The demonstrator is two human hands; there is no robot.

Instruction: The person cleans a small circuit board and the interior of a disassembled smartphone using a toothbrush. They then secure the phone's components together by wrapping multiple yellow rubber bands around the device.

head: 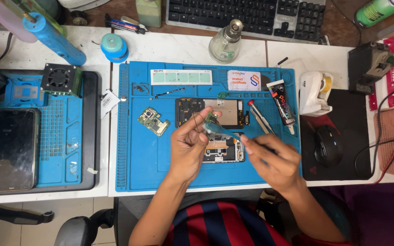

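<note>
left hand (188,146) pinching a small green circuit board (211,118), right hand (272,159) gripping a blue toothbrush (222,130) with bristles touching it, opened phone (215,130) right underneath on the blue mat (137,168)

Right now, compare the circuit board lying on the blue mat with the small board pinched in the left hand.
The circuit board on the mat lies flat and untouched; the small board is raised above the opened phone in the left hand.
The mat board looks larger, with a round camera part; the held one is a small piece.
Only the held board meets the brush in the right hand.
Both are green.
</note>
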